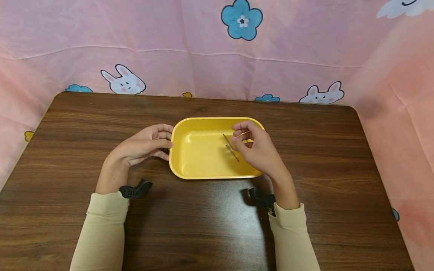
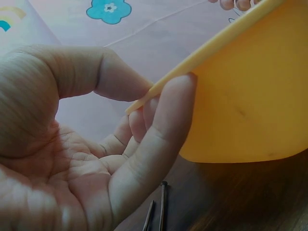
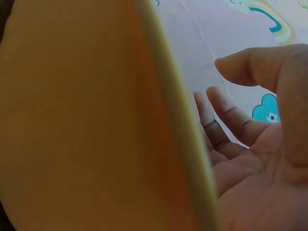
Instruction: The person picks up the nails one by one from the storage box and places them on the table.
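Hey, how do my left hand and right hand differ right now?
The left hand grips the yellow tray by its rim, while the right hand holds nothing. The left hand sits at the tray's left end; the right hand hovers over its right end. Both are bare and extend from beige sleeves.

Tray (image 1: 203,154) is yellow, table (image 1: 339,169) dk brn woodgrain, cloth (image 1: 305,45) pink (w/ blue flowers (image 1: 242,21)).

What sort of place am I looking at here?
Probably a staged recording corner: a wood-grain tabletop, a pink bunny-print cloth hanging behind it, and a black device at each wrist.
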A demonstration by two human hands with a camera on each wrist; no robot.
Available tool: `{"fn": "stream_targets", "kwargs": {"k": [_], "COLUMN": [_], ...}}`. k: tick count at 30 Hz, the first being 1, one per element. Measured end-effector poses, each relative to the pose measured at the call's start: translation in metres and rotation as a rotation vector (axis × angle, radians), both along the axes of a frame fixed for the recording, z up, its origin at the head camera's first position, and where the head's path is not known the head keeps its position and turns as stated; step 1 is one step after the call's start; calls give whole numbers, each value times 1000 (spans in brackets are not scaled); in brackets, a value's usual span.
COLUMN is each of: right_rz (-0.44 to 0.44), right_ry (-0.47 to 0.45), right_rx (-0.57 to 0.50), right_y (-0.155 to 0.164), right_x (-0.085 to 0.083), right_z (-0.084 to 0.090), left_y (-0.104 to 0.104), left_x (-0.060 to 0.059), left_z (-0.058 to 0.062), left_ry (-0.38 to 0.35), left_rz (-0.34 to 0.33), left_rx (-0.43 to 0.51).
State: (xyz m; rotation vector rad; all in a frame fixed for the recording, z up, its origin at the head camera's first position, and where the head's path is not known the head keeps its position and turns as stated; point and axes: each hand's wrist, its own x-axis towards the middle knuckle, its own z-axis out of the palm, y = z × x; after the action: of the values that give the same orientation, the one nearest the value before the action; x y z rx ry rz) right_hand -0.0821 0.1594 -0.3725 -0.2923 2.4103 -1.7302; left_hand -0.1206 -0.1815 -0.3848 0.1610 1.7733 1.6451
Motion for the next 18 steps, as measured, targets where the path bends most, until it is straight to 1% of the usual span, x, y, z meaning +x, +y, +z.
{"fn": "stream_targets", "kwargs": {"k": [8, 12, 18], "right_rz": [7, 8, -9], "right_ry": [47, 90, 157], "right_rx": [97, 174, 305], "right_y": [-9, -11, -16], "right_x": [-2, -2, -2], "right_z": [-7, -12, -15], "left_y": [-1, -1, -2], "left_x": [0, 0, 0], "left_z": [-1, -2, -2], "left_ry": [12, 9, 10], "left_rz": [-2, -3, -4], "left_rx": [-6, -1, 0]}}
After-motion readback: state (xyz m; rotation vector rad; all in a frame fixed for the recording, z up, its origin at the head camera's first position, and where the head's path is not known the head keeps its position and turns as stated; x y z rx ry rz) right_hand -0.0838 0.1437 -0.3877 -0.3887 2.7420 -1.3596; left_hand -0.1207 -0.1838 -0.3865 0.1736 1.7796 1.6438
